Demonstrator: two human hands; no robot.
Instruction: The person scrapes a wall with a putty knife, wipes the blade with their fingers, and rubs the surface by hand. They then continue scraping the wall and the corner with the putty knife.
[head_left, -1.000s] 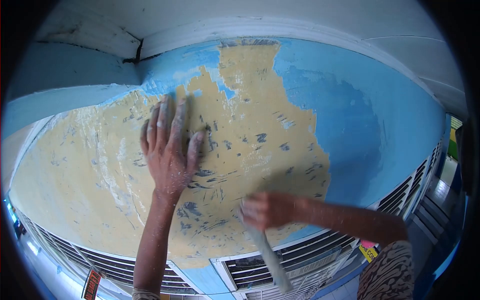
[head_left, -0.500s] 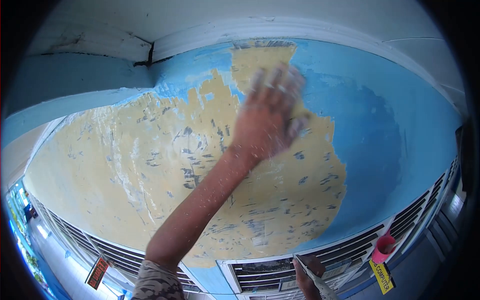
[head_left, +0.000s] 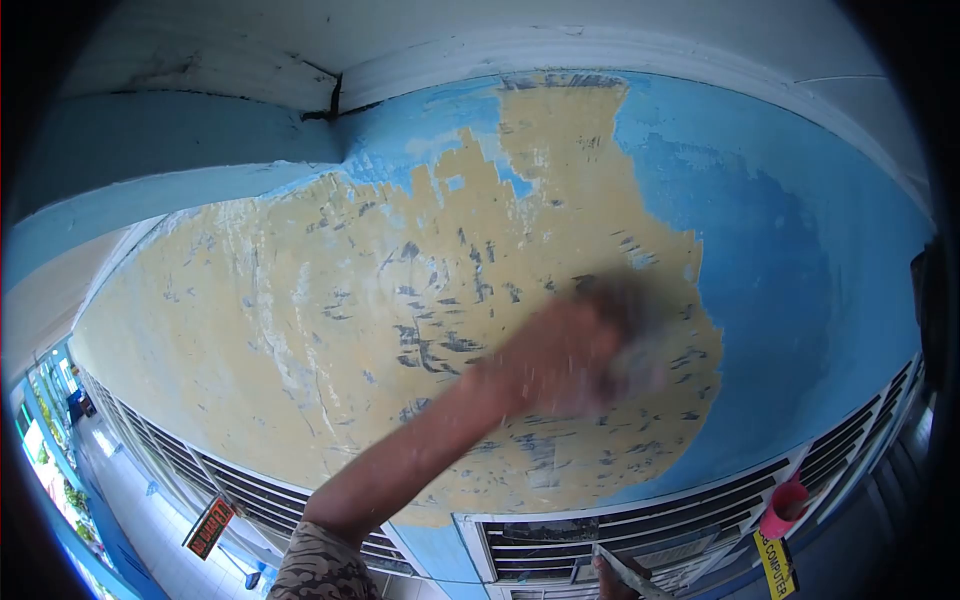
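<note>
My left hand (head_left: 585,345) sweeps over the wall (head_left: 540,210), right of the middle of a large tan patch edged by blue paint. Motion blurs its fingers, so their shape and anything in them cannot be made out. The forearm crosses up from a camouflage sleeve (head_left: 325,565). Dark nicks and whitish streaks mark the tan patch. At the bottom, my right hand (head_left: 612,580) is closed round a long, thin, pale scraper (head_left: 632,575), held below the wall in front of the louvres. Part of that hand is cut off by the frame edge.
A blue beam (head_left: 180,150) juts out at upper left beneath the pale ceiling. Louvred windows (head_left: 540,535) run along the bottom. A pink container (head_left: 785,508) hangs at lower right above a yellow sign (head_left: 775,565). An orange-lettered sign (head_left: 209,527) hangs at lower left over a tiled walkway.
My left hand has moved down and slightly right across the wall, from the top of the tan patch. The view has shifted a little; my right hand sits lower in it, still holding the scraper.
</note>
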